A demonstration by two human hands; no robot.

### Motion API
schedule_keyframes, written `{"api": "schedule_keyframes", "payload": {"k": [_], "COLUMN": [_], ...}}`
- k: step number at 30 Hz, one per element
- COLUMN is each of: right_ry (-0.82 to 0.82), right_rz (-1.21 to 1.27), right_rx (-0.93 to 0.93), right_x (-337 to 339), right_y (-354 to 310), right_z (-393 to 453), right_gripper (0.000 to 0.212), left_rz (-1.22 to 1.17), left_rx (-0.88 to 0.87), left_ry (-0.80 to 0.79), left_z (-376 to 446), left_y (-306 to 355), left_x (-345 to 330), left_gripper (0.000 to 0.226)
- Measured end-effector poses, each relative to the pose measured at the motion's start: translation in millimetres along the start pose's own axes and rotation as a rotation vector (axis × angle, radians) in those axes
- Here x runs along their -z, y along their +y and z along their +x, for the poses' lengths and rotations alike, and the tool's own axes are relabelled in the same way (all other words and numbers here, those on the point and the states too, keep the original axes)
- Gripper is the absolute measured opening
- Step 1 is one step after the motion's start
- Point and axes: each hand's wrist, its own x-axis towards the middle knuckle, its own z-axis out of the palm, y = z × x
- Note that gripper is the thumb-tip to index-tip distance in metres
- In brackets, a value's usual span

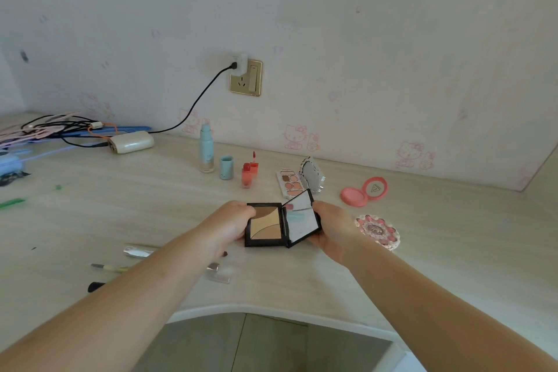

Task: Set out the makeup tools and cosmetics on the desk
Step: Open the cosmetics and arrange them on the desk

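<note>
I hold the square black compact palette (265,225) with tan and brown powder pans at the centre of the frame, just over the pale wood-grain desk (422,266). My left hand (229,225) grips its base by the left edge, fingers curled round it. My right hand (329,229) pinches the mirrored lid (302,217), which stands open and tilted to the right.

I think the hinge is the weak point. If I pull the lid further back it may strain, and if my left grip slackens the base could drop and crack the pressed powder. Setting it down open also risks tipping, since the lid's weight sits off to one side.

Right of my right hand lies a round floral blush compact (377,231) with a scalloped rim, near enough to be nudged. Above it in the frame sits an open round coral-pink compact (363,192). Just beyond the lid are a small pale eyeshadow palette (289,183) and a silver oval mirror (311,175), so there is little room upward. Further left stand a red lip gloss tube (247,175), a short blue cap (226,167) and a tall blue bottle (206,149).

Under my left forearm, at the lower left, lie slim brushes and pencils (114,268) that my arm could sweep aside. A tangle of cables (60,130) and a cream charger case (131,142) fill the upper left.
</note>
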Motion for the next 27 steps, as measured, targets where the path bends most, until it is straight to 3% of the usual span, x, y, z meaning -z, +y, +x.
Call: {"api": "schedule_keyframes", "payload": {"k": [3, 6, 8, 14, 18, 20, 22, 25, 27], "right_ry": [0.019, 0.049, 0.061, 0.078, 0.115, 0.122, 0.132, 0.104, 0.094], "right_rz": [-0.278, -0.472, -0.546, -0.922, -1.002, -1.063, -1.120, -1.095, -1.011], "right_rx": [0.093, 0.173, 0.221, 0.257, 0.235, 0.258, 0.278, 0.272, 0.266], "right_x": [4.5, 9.9, 14.7, 19.5, 18.4, 19.4, 20.7, 20.8, 20.1], "right_y": [2.3, 2.0, 3.9, 5.4, 10.5, 12.2, 13.1, 12.2, 7.1], "right_z": [6.5, 10.9, 16.4, 19.9, 30.7, 34.8, 35.6, 32.7, 25.3], "right_gripper": [0.028, 0.029, 0.031, 0.032, 0.023, 0.027, 0.025, 0.018, 0.023], "left_rz": [0.056, 0.159, 0.217, 0.297, 0.361, 0.372, 0.378, 0.411, 0.393], "left_rx": [-0.003, -0.020, -0.022, -0.053, -0.076, -0.084, -0.101, -0.129, -0.139], "left_ry": [-0.028, -0.050, -0.062, -0.041, -0.081, -0.075, -0.064, -0.051, -0.044], "left_z": [2.5, 1.5, 8.0, -3.4, -4.9, -2.3, 1.5, -0.6, -3.5], "left_y": [0.0, 1.9, -2.4, 6.9, 9.2, 8.3, 4.9, 3.6, 4.5], "left_x": [4.0, 5.0, 6.5, 2.9, 0.4, -0.6, -0.9, -1.9, -1.5], "left_gripper": [0.019, 0.007, 0.015, 0.010, 0.021, 0.009, 0.012, 0.004, 0.018]}}
